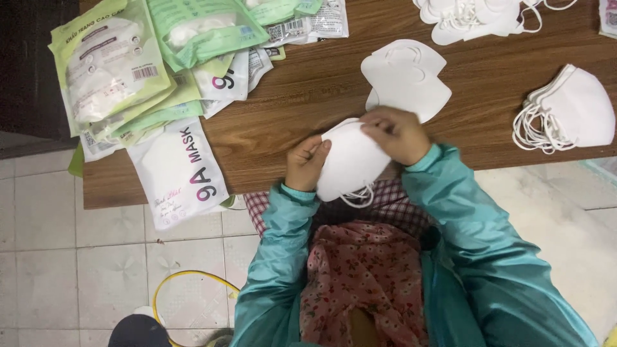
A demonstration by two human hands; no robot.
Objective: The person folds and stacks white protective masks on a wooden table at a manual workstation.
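Both hands hold one folded white fabric face mask [350, 160] just above the near edge of the brown wood-grain table [308, 83], over the person's lap. The left hand [306, 162] pinches the mask's left edge, fingers curled shut on the fabric, while the right hand [396, 133] lies over its upper right corner, fingers bent and gripping there — the mask's thin white ear loops [357, 196] dangle below. Both arms wear teal shiny jacket sleeves [475, 225], and a pink floral cloth [363, 276] covers the lap. Just beyond the right hand lies a small stack of flat white masks [405, 74]. Further to the right sits another pile of white masks with tangled loops [565, 109], and more lie at the table's far edge [475, 16]. On the left a heap of green-and-white printed plastic packets [122, 64] spreads out — one white packet [180, 173] overhangs the table's edge above the pale tiled floor [64, 257].
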